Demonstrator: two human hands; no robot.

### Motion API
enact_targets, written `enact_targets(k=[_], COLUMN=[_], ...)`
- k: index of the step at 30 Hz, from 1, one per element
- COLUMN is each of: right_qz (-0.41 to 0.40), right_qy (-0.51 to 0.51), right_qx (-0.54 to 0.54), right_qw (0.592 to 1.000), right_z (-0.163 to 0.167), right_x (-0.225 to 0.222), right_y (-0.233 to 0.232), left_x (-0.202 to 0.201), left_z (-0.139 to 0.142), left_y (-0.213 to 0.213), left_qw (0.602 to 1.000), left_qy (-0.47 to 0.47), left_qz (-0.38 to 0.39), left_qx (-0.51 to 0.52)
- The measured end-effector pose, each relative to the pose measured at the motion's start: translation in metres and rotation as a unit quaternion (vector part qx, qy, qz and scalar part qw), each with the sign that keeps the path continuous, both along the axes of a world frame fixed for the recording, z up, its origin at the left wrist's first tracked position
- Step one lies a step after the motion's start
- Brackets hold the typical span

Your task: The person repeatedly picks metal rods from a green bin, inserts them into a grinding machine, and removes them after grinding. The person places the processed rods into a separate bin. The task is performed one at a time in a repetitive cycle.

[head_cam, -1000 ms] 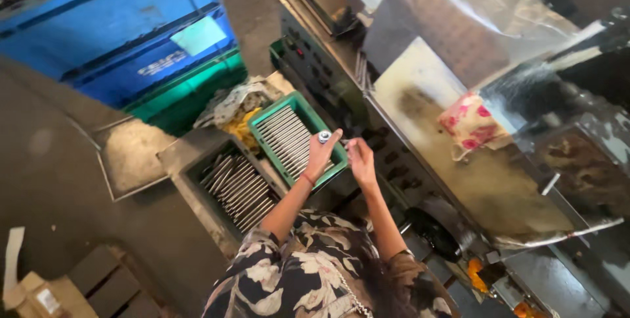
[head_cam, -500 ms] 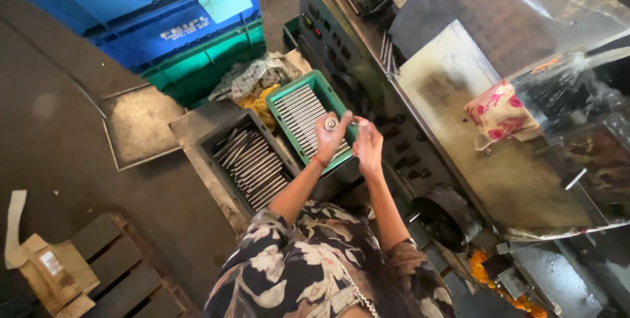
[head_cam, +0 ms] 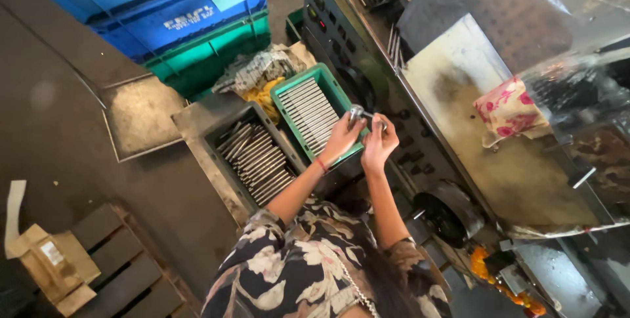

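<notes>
Hands: left hand (head_cam: 341, 139) and right hand (head_cam: 379, 144) are pinching a small metal part (head_cam: 356, 114) together above green tray (head_cam: 296, 92) of rods (head_cam: 311, 113).

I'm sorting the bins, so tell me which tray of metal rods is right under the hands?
The green plastic tray, rods laid in a neat row, beneath the left hand and right hand. The grey metal bin sits further left, its rods piled loosely.
</notes>
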State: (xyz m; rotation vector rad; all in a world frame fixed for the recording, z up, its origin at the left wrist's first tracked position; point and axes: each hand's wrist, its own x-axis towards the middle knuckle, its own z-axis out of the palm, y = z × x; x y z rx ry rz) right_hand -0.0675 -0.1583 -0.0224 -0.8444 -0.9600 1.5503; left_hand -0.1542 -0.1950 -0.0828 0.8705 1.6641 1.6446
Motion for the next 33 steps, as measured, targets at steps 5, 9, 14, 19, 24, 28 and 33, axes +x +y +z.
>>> enact_targets(k=[5, 9, 14, 19, 24, 28, 33], right_qz=[-0.1, -0.116, -0.189, -0.231, -0.208, -0.186, -0.193], right_qy=[0.062, 0.069, 0.028, -0.09, -0.112, -0.1, -0.11], right_qx=[0.025, 0.068, 0.023, -0.003, 0.031, 0.031, 0.026], right_qw=[0.993, 0.988, 0.981, 0.969, 0.971, 0.977, 0.975], right_z=[0.014, 0.009, -0.025, -0.058, -0.073, -0.071, -0.07], right_x=[0.025, 0.076, 0.142, 0.195, 0.208, 0.201, 0.201], right_y=[0.017, 0.02, -0.017, -0.059, -0.07, -0.064, -0.072], left_x=[0.012, 0.01, -0.003, -0.008, 0.011, 0.013, -0.033], left_z=[-0.038, -0.059, -0.076, -0.091, -0.103, -0.1, -0.089], left_y=[-0.002, -0.014, -0.037, -0.081, -0.079, -0.079, -0.13], left_qw=[0.968, 0.924, 0.873, 0.862, 0.829, 0.838, 0.847], left_qy=[0.179, 0.335, 0.407, 0.412, 0.439, 0.443, 0.378], left_qz=[-0.025, -0.031, -0.118, -0.161, -0.166, -0.149, -0.001], left_qx=[-0.175, -0.184, -0.241, -0.248, -0.304, -0.282, -0.374])
